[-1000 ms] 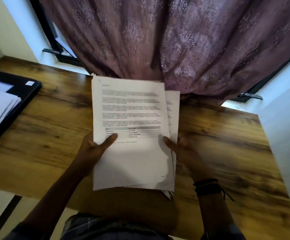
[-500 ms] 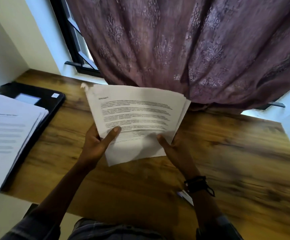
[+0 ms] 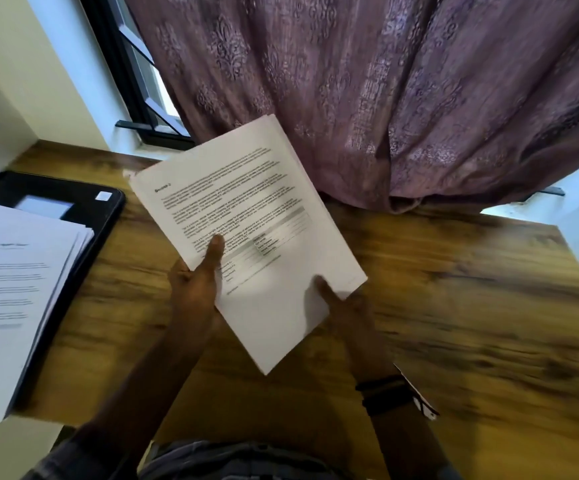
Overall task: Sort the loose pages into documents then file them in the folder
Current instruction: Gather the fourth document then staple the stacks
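Observation:
I hold a squared-up stack of printed white pages (image 3: pixel 246 209) above the middle of the wooden table (image 3: pixel 471 306), tilted with its top corner toward the curtain. My left hand (image 3: pixel 194 289) grips its left edge, thumb on the text. My right hand (image 3: pixel 347 306) holds the lower right edge, thumb on top. At the left lies an open black folder (image 3: pixel 108 216) with another stack of printed pages (image 3: pixel 11 289) resting on it.
A purple patterned curtain (image 3: pixel 385 98) hangs over the table's far edge, in front of a black-framed window (image 3: pixel 135 81). A small white object (image 3: pixel 419 396) lies on the table behind my right wrist. White walls close in on both sides.
The fanned pages have been squared into one neat stack and turned clockwise. The view has shifted left, so more of the folder and its pages shows.

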Action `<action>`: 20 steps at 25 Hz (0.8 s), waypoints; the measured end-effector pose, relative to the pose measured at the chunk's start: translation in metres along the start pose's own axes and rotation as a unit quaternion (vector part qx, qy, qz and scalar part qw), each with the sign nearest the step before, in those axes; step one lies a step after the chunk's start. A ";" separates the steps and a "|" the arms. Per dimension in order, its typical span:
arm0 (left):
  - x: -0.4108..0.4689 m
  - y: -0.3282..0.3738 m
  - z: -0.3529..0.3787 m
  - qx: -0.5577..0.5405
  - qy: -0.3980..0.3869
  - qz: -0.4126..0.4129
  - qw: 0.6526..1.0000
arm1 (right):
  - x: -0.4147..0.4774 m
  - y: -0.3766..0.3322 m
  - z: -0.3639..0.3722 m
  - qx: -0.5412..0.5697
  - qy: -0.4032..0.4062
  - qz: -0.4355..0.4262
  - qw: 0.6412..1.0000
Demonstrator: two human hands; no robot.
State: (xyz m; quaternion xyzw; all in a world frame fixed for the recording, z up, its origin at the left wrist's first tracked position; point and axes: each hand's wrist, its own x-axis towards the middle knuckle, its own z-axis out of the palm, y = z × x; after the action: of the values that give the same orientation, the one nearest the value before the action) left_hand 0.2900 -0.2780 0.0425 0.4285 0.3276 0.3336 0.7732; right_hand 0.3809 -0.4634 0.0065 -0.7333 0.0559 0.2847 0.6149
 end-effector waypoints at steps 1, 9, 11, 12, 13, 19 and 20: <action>-0.002 -0.004 0.002 0.010 0.037 -0.043 0.998 | -0.008 0.006 0.006 0.040 -0.042 0.013 0.998; 0.026 0.037 -0.049 -0.046 -0.142 -0.025 0.989 | -0.023 -0.030 -0.050 0.056 -0.075 -0.206 0.974; 0.034 0.056 -0.055 0.111 -0.143 -0.019 0.983 | -0.022 -0.040 -0.060 0.011 -0.057 -0.253 0.966; 0.034 0.059 -0.055 0.188 -0.158 -0.003 0.969 | -0.018 -0.041 -0.061 -0.029 -0.051 -0.275 0.960; 0.032 0.058 -0.053 0.245 -0.177 0.023 0.953 | -0.015 -0.043 -0.059 -0.060 -0.045 -0.286 0.955; 0.014 0.026 -0.045 0.254 -0.152 0.177 0.939 | -0.002 -0.035 -0.045 -0.100 -0.001 -0.353 0.930; 0.014 0.020 -0.047 0.242 -0.158 0.190 0.938 | -0.001 -0.031 -0.045 -0.099 0.009 -0.366 0.925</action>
State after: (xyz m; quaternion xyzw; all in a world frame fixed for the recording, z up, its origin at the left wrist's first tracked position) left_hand 0.2561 -0.2379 0.0380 0.7039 0.1845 0.3130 0.6104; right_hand 0.4091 -0.4989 0.0377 -0.7623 -0.2392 0.0378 0.6002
